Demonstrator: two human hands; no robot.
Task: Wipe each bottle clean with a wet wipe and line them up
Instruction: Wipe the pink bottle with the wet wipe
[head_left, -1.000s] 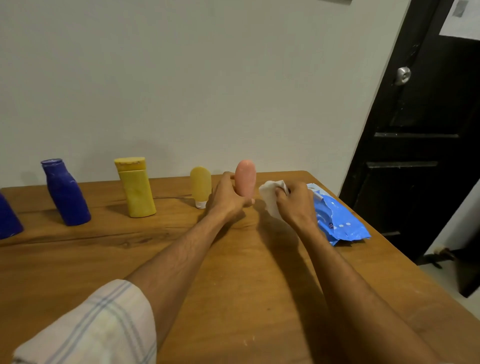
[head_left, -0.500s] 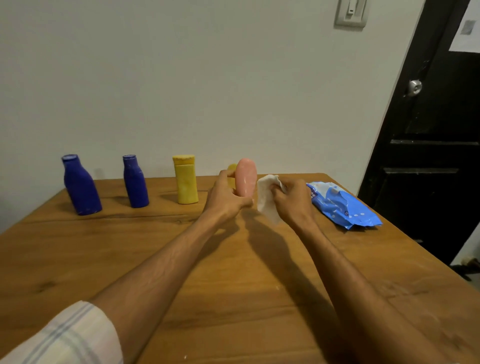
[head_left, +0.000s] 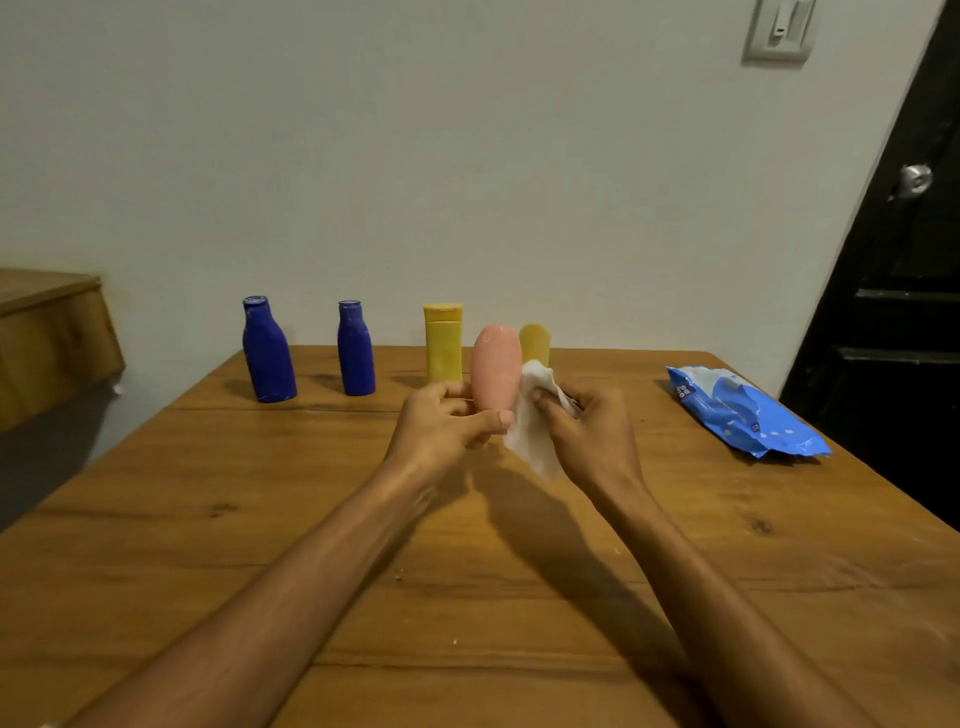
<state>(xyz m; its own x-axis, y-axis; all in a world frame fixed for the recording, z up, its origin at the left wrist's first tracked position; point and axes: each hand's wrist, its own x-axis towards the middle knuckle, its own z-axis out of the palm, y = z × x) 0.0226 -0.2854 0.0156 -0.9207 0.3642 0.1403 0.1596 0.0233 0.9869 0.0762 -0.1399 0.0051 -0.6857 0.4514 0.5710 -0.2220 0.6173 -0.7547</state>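
My left hand (head_left: 445, 422) holds a pink rounded bottle (head_left: 496, 366) upright above the wooden table (head_left: 467, 545), gripping its lower end. My right hand (head_left: 589, 426) pinches a white wet wipe (head_left: 532, 431) that touches the bottle's right side. Along the far edge stand a large blue bottle (head_left: 267, 358), a smaller blue bottle (head_left: 356, 349), a yellow square-capped bottle (head_left: 443, 343) and a small yellow tube (head_left: 535, 340), partly hidden behind the pink bottle.
A blue wet-wipe pack (head_left: 743, 413) lies at the table's right edge. A dark door (head_left: 893, 291) stands to the right. A wooden piece of furniture (head_left: 47, 332) sits left of the table. The wall runs right behind the bottles.
The view has swung left and both hands now sit nearer to me. The pink bottle stays in my left hand, and the wipe has closed in against its right side.
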